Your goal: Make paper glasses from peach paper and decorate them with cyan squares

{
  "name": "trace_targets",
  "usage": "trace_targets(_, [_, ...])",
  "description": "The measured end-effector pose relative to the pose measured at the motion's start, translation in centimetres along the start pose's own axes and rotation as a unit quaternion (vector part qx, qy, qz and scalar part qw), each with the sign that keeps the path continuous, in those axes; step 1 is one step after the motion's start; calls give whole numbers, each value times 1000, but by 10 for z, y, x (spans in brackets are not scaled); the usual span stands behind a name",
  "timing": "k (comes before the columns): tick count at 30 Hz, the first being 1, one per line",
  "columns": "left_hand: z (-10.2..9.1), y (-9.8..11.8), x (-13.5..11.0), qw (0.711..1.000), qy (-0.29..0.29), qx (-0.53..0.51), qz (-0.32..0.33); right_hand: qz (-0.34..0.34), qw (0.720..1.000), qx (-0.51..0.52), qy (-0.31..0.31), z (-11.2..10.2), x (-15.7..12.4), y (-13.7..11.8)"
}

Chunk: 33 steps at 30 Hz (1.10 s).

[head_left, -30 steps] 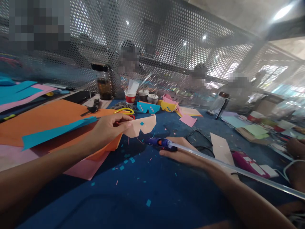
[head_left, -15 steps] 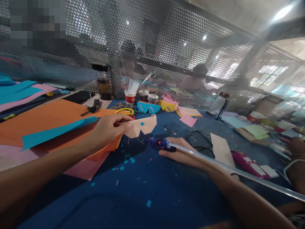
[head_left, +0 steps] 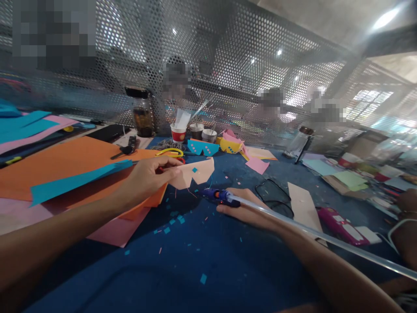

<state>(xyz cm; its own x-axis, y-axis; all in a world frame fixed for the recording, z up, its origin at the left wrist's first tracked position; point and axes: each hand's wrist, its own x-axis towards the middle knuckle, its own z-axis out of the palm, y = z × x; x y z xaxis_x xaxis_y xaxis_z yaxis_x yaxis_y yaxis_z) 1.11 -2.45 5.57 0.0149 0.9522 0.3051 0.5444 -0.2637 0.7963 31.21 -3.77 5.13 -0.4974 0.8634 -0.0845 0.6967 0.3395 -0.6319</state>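
My left hand [head_left: 148, 176] pinches a pale peach paper cutout [head_left: 194, 172] with a zigzag lower edge and small blue squares on it, holding it just above the blue table [head_left: 195, 256]. My right hand [head_left: 248, 209] is wrapped round a blue glue gun [head_left: 219, 195] with a long clear glue stick [head_left: 319, 237] running back over my forearm. The gun's nozzle points left, close under the cutout's lower edge.
Orange [head_left: 58, 163], blue [head_left: 74, 179] and pink [head_left: 120, 228] paper sheets lie at left. Yellow-handled scissors [head_left: 169, 151], paper cups [head_left: 177, 131], a dark jar [head_left: 142, 116] and finished paper pieces [head_left: 202, 146] stand further back. A perforated metal screen [head_left: 228, 65] has people behind it. A pink glue gun [head_left: 339, 221] lies at right.
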Motion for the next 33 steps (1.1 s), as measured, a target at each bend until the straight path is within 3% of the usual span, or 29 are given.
trace_targets(11, [2, -11, 3, 1000, -2, -16, 3, -95, 995, 14, -18, -14, -12, 6])
trace_targets(16, [1, -14, 4, 1000, -7, -29, 9, -106, 994, 32, 19, -23, -24, -8])
trace_targets(23, [1, -17, 5, 999, -12, -37, 15, -123, 986, 11, 116, -28, -33, -16])
trace_targets(33, [4, -26, 5, 998, -16, -56, -10, -126, 984, 27, 120, -22, -26, -9])
